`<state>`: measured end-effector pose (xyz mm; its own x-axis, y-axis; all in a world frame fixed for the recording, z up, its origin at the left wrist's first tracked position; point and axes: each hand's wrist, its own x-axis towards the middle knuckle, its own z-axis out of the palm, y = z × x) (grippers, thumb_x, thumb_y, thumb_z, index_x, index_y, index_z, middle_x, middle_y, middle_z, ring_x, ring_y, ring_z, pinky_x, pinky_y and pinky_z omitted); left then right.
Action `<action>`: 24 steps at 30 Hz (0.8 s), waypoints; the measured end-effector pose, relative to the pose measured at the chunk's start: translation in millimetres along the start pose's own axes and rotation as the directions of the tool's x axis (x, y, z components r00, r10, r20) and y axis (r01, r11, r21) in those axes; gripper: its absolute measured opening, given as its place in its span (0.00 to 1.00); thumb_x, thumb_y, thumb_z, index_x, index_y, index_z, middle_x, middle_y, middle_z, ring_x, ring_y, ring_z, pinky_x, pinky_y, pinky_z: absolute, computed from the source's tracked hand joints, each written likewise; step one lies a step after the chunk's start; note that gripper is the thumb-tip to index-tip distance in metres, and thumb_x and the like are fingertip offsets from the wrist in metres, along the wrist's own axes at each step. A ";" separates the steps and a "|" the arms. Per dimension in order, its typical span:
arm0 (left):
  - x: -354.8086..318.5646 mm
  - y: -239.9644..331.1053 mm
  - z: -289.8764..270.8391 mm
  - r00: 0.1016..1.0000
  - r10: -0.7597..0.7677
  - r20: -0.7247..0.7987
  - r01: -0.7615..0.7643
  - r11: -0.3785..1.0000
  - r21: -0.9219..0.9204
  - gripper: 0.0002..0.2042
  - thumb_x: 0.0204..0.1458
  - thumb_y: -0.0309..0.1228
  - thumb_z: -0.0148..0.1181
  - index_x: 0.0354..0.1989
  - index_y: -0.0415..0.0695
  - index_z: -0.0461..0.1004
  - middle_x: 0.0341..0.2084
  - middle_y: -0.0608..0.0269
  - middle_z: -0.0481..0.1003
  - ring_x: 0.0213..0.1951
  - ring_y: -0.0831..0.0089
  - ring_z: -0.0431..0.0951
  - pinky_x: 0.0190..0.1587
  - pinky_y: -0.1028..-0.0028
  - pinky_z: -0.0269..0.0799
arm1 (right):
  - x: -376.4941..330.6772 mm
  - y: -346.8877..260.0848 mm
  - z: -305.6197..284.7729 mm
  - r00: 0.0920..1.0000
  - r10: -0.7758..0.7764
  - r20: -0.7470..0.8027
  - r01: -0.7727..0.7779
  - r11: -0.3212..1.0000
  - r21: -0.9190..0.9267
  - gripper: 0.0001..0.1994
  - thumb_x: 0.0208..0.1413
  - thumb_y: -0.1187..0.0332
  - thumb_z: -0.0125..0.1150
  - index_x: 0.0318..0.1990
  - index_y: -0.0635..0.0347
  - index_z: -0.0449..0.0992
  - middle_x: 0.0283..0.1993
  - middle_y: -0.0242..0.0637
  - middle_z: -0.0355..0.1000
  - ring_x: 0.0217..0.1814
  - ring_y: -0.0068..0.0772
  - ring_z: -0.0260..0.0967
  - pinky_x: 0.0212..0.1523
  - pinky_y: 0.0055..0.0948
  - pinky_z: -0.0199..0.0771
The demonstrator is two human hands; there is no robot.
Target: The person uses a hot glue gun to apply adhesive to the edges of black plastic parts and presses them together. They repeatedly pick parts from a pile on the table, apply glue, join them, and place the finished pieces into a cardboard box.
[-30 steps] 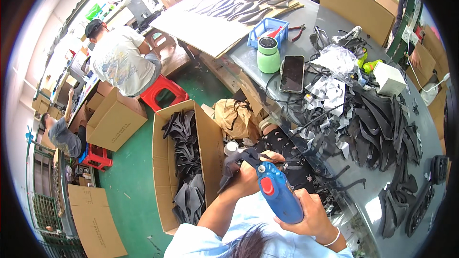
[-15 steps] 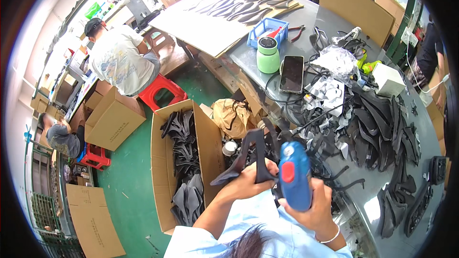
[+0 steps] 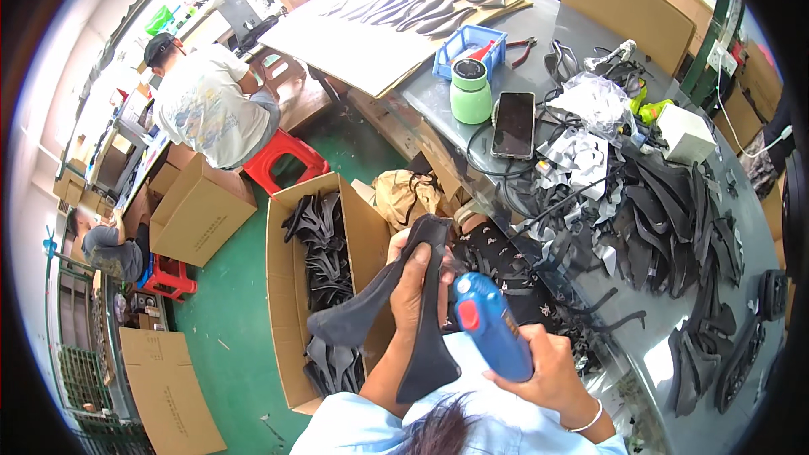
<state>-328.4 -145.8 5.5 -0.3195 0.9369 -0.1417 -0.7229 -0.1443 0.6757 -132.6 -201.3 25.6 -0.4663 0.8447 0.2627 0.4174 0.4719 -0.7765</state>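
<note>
My left hand (image 3: 408,297) is wrapped round a dark V-shaped strip piece (image 3: 354,313), with the thumb on its near face. The two legs of the piece spread downward and its joined end points away from me. My right hand (image 3: 552,375) grips a blue bottle-shaped hand tool (image 3: 497,337) with a red button and a pale tip; its exact kind I cannot make out. The tip points up and left toward the dark piece, close to the left fingers. Just left of my hands stands a cardboard box (image 3: 282,312) holding many similar dark pieces (image 3: 324,244).
On the grey metal table (image 3: 539,25) to the right are a heap of dark pieces (image 3: 666,219), a phone (image 3: 514,125), a green flask (image 3: 470,97), a blue basket (image 3: 442,67) and pliers (image 3: 524,52). A seated person (image 3: 215,105) works at the far left near a red stool (image 3: 286,152).
The dark piece has turned in my left hand, its legs now hanging lower. My right hand has moved the blue tool slightly left and down, tilting its tip toward the piece.
</note>
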 end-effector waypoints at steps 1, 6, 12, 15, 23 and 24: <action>-1.7 3.2 1.1 0.991 0.070 0.110 -0.070 0.998 -0.006 0.14 0.54 0.29 0.55 0.46 0.37 0.63 0.31 0.53 0.71 0.28 0.73 0.73 0.26 0.79 0.71 | -1.7 3.8 -0.4 0.999 0.032 -0.017 -0.033 0.999 -0.037 0.29 0.34 0.58 0.76 0.39 0.65 0.65 0.23 0.40 0.69 0.21 0.35 0.72 0.25 0.29 0.71; -5.4 16.4 -0.9 0.939 0.094 0.330 -0.125 0.989 0.073 0.16 0.53 0.27 0.54 0.49 0.35 0.63 0.36 0.49 0.72 0.28 0.71 0.74 0.25 0.78 0.72 | -7.2 10.3 -0.2 0.997 0.053 -0.054 -0.059 0.993 -0.103 0.29 0.34 0.57 0.76 0.38 0.64 0.65 0.22 0.40 0.70 0.20 0.36 0.71 0.23 0.29 0.70; -7.1 21.6 -6.8 0.909 0.076 0.410 -0.164 0.969 0.184 0.16 0.54 0.22 0.52 0.51 0.33 0.65 0.34 0.50 0.74 0.30 0.70 0.77 0.28 0.77 0.74 | -4.2 5.4 -2.7 0.999 0.039 -0.038 -0.043 0.995 -0.091 0.29 0.35 0.57 0.75 0.38 0.64 0.65 0.22 0.39 0.70 0.20 0.35 0.71 0.23 0.29 0.71; -11.5 22.5 -3.4 0.923 0.079 0.377 -0.184 0.950 0.252 0.15 0.53 0.21 0.53 0.50 0.33 0.67 0.32 0.51 0.74 0.30 0.71 0.77 0.28 0.78 0.74 | -2.0 3.1 -4.7 0.999 0.036 -0.026 -0.037 0.997 -0.063 0.27 0.36 0.60 0.74 0.38 0.69 0.66 0.22 0.42 0.70 0.20 0.40 0.72 0.22 0.32 0.71; -14.5 44.2 4.6 0.931 -0.151 0.334 -0.051 0.849 0.527 0.14 0.51 0.20 0.54 0.48 0.33 0.69 0.30 0.56 0.75 0.29 0.74 0.76 0.29 0.79 0.73 | -0.9 3.4 -6.2 0.999 0.016 -0.043 -0.019 0.998 -0.060 0.25 0.36 0.62 0.73 0.37 0.67 0.66 0.20 0.41 0.69 0.19 0.40 0.71 0.21 0.32 0.70; -12.0 47.8 3.8 0.916 -0.232 0.327 0.017 0.837 0.547 0.15 0.51 0.20 0.54 0.48 0.33 0.69 0.29 0.57 0.75 0.28 0.75 0.76 0.29 0.80 0.72 | -1.2 4.6 -6.2 0.999 0.017 -0.039 -0.019 0.998 -0.061 0.25 0.36 0.62 0.73 0.37 0.67 0.66 0.20 0.41 0.69 0.19 0.40 0.71 0.21 0.32 0.70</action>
<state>-356.8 -162.7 42.2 0.0750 0.9959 -0.0504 -0.2749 0.0693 0.9590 -125.2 -198.6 25.2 -0.4281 0.8618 0.2720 0.4729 0.4701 -0.7453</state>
